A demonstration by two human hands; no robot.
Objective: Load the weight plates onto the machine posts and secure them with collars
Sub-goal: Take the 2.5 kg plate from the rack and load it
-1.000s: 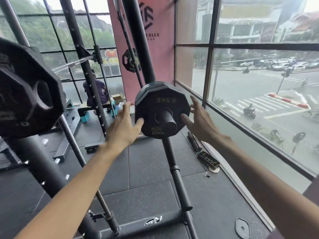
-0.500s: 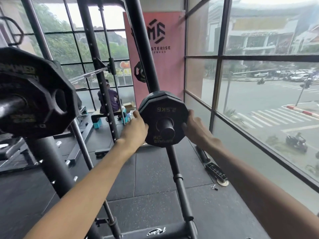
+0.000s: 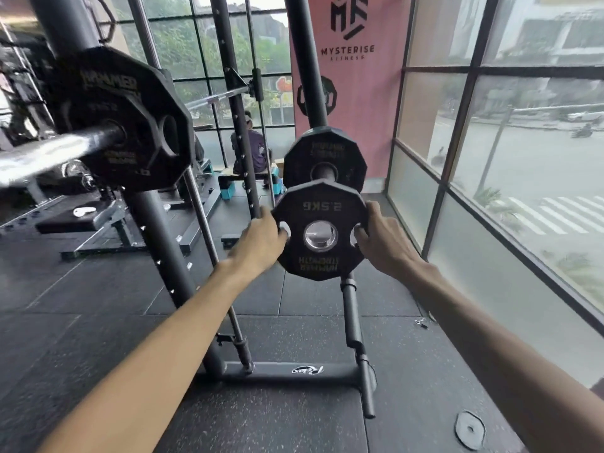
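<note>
- You stand on a dark floor (image 3: 81, 322) of speckled rubber tiles, with seams running across the lower half of the frame.
- At right, a black-framed window wall (image 3: 464, 132) looks out on a wet street and a zebra crossing; its lower panes are frosted.
- A pink banner (image 3: 366, 93) reading MYSTERISE FITNESS hangs at upper centre, behind a matte black rack upright (image 3: 307, 76).
- Your left hand (image 3: 261, 241) and right hand (image 3: 384, 243) hold the 2.5 kg plate (image 3: 322, 263) at centre frame, one at each side. The fingers of both curl over its edge into the two grip holes.
- That plate is black, many-sided and rubber-coated, with a chrome-ringed centre hole facing you and its lettering upside down.
- Just above and behind it, a second plate (image 3: 327, 148) of the same shape sits on a post (image 3: 323, 171).
- At upper left, a larger black plate (image 3: 130, 93) sits on a shiny barbell sleeve (image 3: 55, 148), blurred.
- A small grey disc (image 3: 470, 429) lies flat on the floor at lower right.
- A seated person (image 3: 253, 148) shows in the far background.
</note>
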